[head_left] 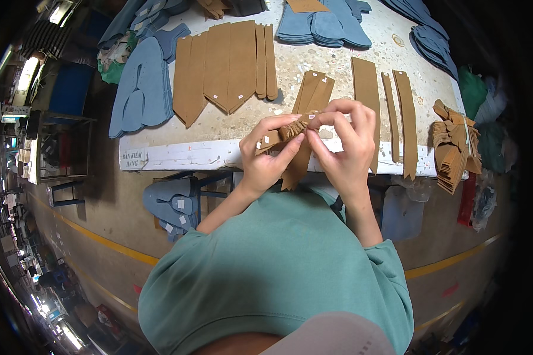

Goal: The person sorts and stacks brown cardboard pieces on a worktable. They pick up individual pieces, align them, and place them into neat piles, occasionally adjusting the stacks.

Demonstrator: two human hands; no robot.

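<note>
My left hand [265,158] is closed round a small stack of brown cut pieces [291,129], held above the table's front edge with its edges fanned out. Small white labels show on the brown material. My right hand [350,145] is bent in, thumb and forefinger pinched at the stack's right end; the exact piece between the fingertips is too small to make out. Below and behind both hands lie long brown strips [314,94], partly hidden, with pointed ends hanging past the table edge.
The pale, worn table [219,155] carries wide brown panels [217,65] at left, blue cut pieces [141,89] beyond them and more brown strips [366,83] at right. A tied brown bundle [453,145] overhangs the right corner. Blue pieces [172,201] sit below the table.
</note>
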